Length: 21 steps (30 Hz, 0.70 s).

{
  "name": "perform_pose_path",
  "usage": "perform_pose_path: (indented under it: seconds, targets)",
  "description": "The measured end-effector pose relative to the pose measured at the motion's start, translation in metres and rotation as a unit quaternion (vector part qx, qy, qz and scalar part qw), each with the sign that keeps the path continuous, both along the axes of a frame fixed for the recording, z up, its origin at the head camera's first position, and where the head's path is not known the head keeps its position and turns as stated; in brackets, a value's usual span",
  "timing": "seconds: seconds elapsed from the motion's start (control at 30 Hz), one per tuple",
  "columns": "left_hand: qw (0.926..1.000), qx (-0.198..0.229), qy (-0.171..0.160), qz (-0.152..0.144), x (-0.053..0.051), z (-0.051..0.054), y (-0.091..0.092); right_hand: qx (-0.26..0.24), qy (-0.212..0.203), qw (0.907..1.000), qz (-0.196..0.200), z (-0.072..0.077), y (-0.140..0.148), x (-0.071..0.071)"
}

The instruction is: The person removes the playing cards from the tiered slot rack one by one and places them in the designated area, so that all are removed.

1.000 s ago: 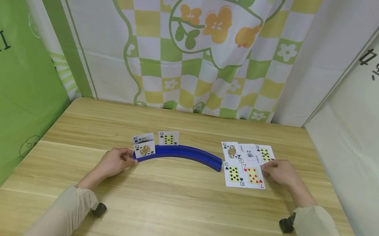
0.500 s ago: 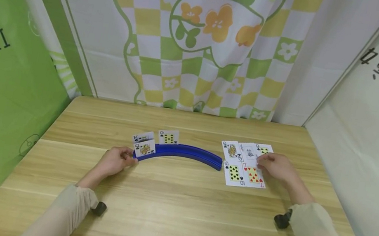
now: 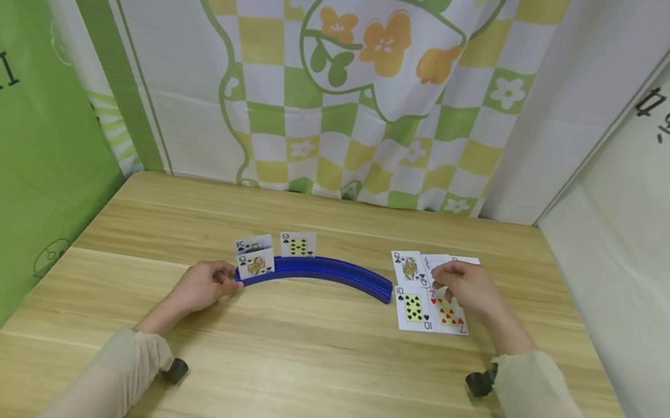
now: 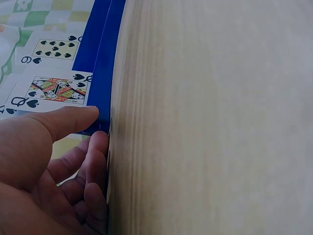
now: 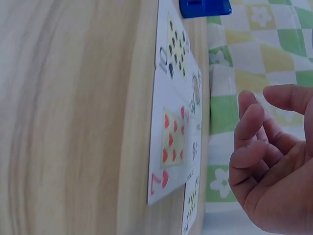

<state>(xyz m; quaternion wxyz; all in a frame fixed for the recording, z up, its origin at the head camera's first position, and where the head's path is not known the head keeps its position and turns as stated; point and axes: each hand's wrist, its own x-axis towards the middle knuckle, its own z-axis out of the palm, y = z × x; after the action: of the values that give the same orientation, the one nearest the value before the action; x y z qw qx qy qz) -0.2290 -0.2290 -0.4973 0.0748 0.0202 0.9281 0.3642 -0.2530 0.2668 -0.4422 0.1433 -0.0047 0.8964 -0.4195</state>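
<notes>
A curved blue card holder (image 3: 331,270) lies on the table, its left end pinched by the left hand (image 3: 204,286); the left wrist view shows the thumb (image 4: 73,120) on it. A queen of spades (image 3: 257,265), a king (image 3: 251,244) and a nine of spades (image 3: 298,245) stand in the holder. Over the flat cards at right hovers the right hand (image 3: 473,291), fingers loosely bent and nothing between them (image 5: 274,161). Below it are a ten of spades (image 3: 414,309), a seven of hearts (image 3: 448,319) and a queen (image 3: 409,269); it partly covers two others.
The wooden table (image 3: 293,379) runs back to a patterned curtain (image 3: 373,141). A green cloth (image 3: 0,182) hangs at the left and a white one (image 3: 653,255) at the right. Black wrist cameras (image 3: 480,381) sit by the sleeves.
The right hand has moved left across the flat cards, from the right edge of the group to above its middle. The left hand and the holder have stayed in place.
</notes>
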Motion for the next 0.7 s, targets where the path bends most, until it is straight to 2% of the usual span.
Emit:
perform_pose_path:
  seconds: [0.3, 0.7]
  targets:
    - [1.0000, -0.004, 0.003, -0.001, 0.000, -0.001, 0.000, -0.024, 0.008, 0.9997, -0.002, 0.007, -0.018, 0.001]
    - [0.9999, -0.009, 0.003, 0.002, 0.000, 0.000, 0.001, -0.041, 0.018, 0.9989, 0.013, 0.008, -0.039, -0.002]
